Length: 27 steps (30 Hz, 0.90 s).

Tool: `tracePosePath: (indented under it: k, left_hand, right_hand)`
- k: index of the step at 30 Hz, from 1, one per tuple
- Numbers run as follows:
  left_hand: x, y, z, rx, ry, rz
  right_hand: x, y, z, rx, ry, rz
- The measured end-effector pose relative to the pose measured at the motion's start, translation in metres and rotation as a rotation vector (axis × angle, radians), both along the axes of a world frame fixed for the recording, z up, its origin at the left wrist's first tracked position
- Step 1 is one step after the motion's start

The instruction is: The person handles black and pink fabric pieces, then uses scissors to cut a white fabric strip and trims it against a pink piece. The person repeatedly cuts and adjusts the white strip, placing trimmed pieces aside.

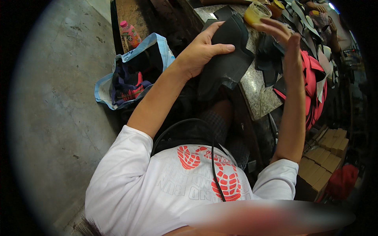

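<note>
Grey speckled stone-look table (262, 94), likely support. Black flat angular sheet pieces (228, 65) at its left edge, gripped by left hand (205, 49), thumb on top, probably for steadiness. Right hand (286, 41) unfolded, seemingly empty, near clear round jar (256, 14) with yellow contents, presumably placed for reach.

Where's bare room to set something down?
Speckled grey stone tabletop: bare at its near corner, between the black flat pieces in the left hand and red strips; crowded beyond by black cutouts and a yellow-filled jar. Grey concrete floor: mostly bare left of the light-blue bag.
</note>
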<state>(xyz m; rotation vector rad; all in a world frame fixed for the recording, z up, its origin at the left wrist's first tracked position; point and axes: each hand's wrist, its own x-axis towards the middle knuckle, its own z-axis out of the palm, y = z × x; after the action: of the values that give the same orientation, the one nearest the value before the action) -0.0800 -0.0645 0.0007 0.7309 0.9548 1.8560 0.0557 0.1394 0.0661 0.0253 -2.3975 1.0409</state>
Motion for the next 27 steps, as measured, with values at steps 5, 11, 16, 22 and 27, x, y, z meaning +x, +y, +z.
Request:
tracePosePath:
  k: [5, 11, 16, 22, 27]
  left_hand:
    - [0.013, -0.002, 0.007, -0.009, 0.023, -0.144]
    - [0.017, -0.004, 0.008, 0.047, -0.075, -0.179]
    - [0.016, -0.001, 0.000, 0.071, -0.119, -0.130]
    - [0.009, -0.004, -0.006, 0.074, -0.097, -0.144]
    - [0.007, -0.005, -0.007, 0.059, 0.003, -0.047]
  right_hand:
    - [0.011, -0.030, -0.038, 0.100, 0.063, -0.066]
    - [0.029, -0.041, -0.046, -0.298, -0.047, -0.019]
    - [0.048, -0.057, -0.053, -0.225, -0.050, 0.003]
    - [0.052, -0.051, -0.040, 0.088, 0.083, -0.054]
    - [0.053, -0.057, -0.036, 0.684, 0.102, -0.274]
